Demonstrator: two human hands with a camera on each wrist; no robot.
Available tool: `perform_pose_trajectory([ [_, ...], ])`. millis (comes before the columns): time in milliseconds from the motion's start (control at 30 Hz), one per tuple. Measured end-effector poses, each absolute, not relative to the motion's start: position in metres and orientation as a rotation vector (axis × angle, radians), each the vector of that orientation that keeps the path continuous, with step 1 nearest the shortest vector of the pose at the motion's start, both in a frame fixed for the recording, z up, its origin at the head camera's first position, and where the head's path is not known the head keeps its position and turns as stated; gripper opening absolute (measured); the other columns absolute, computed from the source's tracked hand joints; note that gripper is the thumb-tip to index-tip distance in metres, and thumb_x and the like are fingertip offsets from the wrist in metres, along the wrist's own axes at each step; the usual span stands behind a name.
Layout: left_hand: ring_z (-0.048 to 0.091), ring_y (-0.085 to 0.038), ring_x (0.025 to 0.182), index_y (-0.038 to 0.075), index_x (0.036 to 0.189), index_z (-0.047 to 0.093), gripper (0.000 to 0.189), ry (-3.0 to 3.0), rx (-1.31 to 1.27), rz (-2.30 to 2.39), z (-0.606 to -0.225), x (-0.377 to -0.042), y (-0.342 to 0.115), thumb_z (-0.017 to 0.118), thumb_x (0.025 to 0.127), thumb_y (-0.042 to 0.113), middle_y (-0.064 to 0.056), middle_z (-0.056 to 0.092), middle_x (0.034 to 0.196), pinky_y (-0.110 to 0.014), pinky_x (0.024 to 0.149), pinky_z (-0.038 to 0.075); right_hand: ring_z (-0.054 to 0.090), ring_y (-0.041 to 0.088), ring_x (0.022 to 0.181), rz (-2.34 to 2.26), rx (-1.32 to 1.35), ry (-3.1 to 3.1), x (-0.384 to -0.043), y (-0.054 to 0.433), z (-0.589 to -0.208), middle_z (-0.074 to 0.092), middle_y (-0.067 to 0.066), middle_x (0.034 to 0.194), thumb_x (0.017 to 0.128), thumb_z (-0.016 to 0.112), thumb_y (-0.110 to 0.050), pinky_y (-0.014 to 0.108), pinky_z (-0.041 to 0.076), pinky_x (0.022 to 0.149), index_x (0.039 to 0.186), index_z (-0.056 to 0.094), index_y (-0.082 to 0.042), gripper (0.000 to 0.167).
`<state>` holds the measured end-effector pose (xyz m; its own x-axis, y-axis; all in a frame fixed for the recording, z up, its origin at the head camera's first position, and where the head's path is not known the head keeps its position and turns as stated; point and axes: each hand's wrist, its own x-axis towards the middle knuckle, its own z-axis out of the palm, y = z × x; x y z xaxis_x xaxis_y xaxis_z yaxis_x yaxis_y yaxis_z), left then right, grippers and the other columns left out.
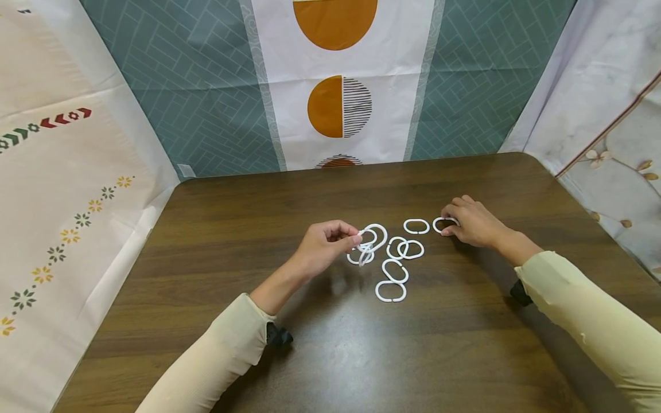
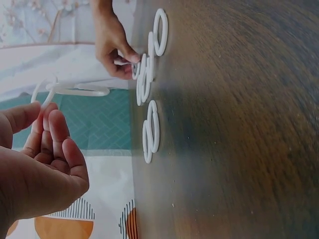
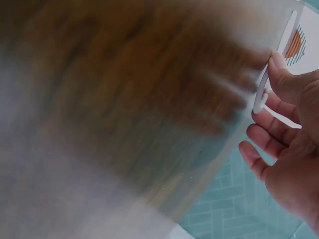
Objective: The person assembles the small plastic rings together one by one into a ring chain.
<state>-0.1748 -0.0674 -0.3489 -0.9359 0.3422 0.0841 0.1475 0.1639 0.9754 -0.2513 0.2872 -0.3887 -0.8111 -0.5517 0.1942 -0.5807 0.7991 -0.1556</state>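
Note:
My left hand (image 1: 325,248) pinches a white plastic chain link between thumb and fingers, a little above the table. Joined or overlapping with it are other white links (image 1: 383,232); exactly how they connect is hard to tell. In the left wrist view, one link (image 2: 82,91) sticks out beyond the fingertips. At the right, my right hand (image 1: 475,223) grips a single oval link (image 1: 435,225) at the table top. The right wrist view shows this link (image 3: 258,103), with a gap in its side, between thumb and fingers.
Between the hands lie several white links: a lone oval (image 1: 416,219), an overlapping pair (image 1: 419,255), and another pair (image 1: 391,300) nearer me. All rest on a brown wooden table (image 1: 206,275). Patterned cloths (image 1: 196,74) hang behind and beside it.

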Motion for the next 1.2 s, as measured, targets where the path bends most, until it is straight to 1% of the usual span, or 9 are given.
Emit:
perform_pose_trajectory([
  [200,0.057,-0.041,0.078,-0.001,0.095,0.069,0.012,2.266,0.465,1.875,-0.348,-0.175,-0.067,0.069,0.089,0.009,-0.024,0.062,0.083,-0.025,0.062,0.045,0.05,0.03,0.078,0.239,1.005,-2.793,-0.249,0.283,-0.388,0.061,0.012,0.083,0.079,0.079,-0.019,0.044,0.041,0.073,0.093,0.069,0.004,0.029],
  [400,0.058,-0.038,0.078,-0.001,0.095,0.069,0.013,2.269,0.463,1.87,-0.348,-0.175,-0.068,0.069,0.088,0.01,-0.009,0.063,0.077,-0.027,0.063,0.046,0.048,0.027,0.073,0.093,1.121,-2.715,-0.243,0.277,-0.385,0.058,0.009,0.076,0.082,0.076,-0.019,0.042,0.041,0.069,0.09,0.069,0.006,0.027],
  [500,0.058,-0.041,0.08,-0.001,0.096,0.069,0.013,2.269,0.46,1.87,-0.348,-0.175,-0.068,0.069,0.089,0.01,-0.014,0.064,0.079,-0.029,0.064,0.047,0.051,0.027,0.073,0.07,1.13,-2.728,-0.242,0.274,-0.381,0.061,0.01,0.077,0.085,0.073,-0.013,0.043,0.043,0.071,0.092,0.069,0.006,0.021],
  [600,0.057,-0.043,0.081,-0.001,0.096,0.069,0.013,2.266,0.465,1.873,-0.348,-0.175,-0.068,0.069,0.089,0.01,-0.024,0.063,0.085,-0.029,0.064,0.047,0.057,0.028,0.073,0.072,1.097,-2.767,-0.242,0.273,-0.376,0.066,0.011,0.08,0.087,0.068,-0.006,0.045,0.048,0.07,0.093,0.069,0.003,0.012],
  [667,0.057,-0.043,0.08,-0.001,0.096,0.068,0.013,2.263,0.469,1.876,-0.349,-0.175,-0.068,0.069,0.089,0.009,-0.025,0.062,0.085,-0.028,0.064,0.047,0.06,0.029,0.072,0.075,1.054,-2.796,-0.242,0.274,-0.372,0.068,0.011,0.081,0.087,0.066,-0.004,0.047,0.05,0.066,0.094,0.07,0.001,0.01],
  [767,0.058,-0.041,0.08,-0.001,0.095,0.068,0.012,2.258,0.466,1.877,-0.349,-0.175,-0.068,0.068,0.089,0.009,-0.021,0.063,0.083,-0.028,0.065,0.047,0.059,0.025,0.062,0.102,0.972,-2.808,-0.242,0.277,-0.366,0.065,0.007,0.071,0.088,0.065,-0.005,0.047,0.049,0.057,0.092,0.068,-0.002,0.006],
  [867,0.059,-0.037,0.079,-0.001,0.096,0.068,0.012,2.256,0.457,1.875,-0.35,-0.176,-0.068,0.068,0.089,0.009,-0.021,0.063,0.084,-0.029,0.066,0.048,0.052,0.018,0.052,0.196,0.892,-2.753,-0.242,0.279,-0.358,0.057,0.001,0.061,0.088,0.065,-0.005,0.043,0.045,0.051,0.092,0.065,-0.003,0.004],
  [1033,0.059,-0.038,0.079,-0.001,0.096,0.069,0.013,2.258,0.455,1.869,-0.35,-0.176,-0.068,0.068,0.089,0.01,-0.025,0.063,0.086,-0.03,0.066,0.048,0.051,0.012,0.053,0.425,0.81,-2.656,-0.242,0.276,-0.347,0.063,0.0,0.066,0.091,0.063,-0.007,0.038,0.044,0.054,0.097,0.066,-0.005,0.006],
  [1200,0.057,-0.043,0.081,-0.001,0.096,0.069,0.013,2.251,0.466,1.875,-0.351,-0.177,-0.068,0.068,0.089,0.01,-0.018,0.064,0.082,-0.029,0.064,0.047,0.057,0.008,0.058,0.603,0.764,-2.639,-0.238,0.271,-0.342,0.07,0.0,0.073,0.093,0.063,-0.009,0.032,0.044,0.055,0.097,0.068,-0.009,0.006],
])
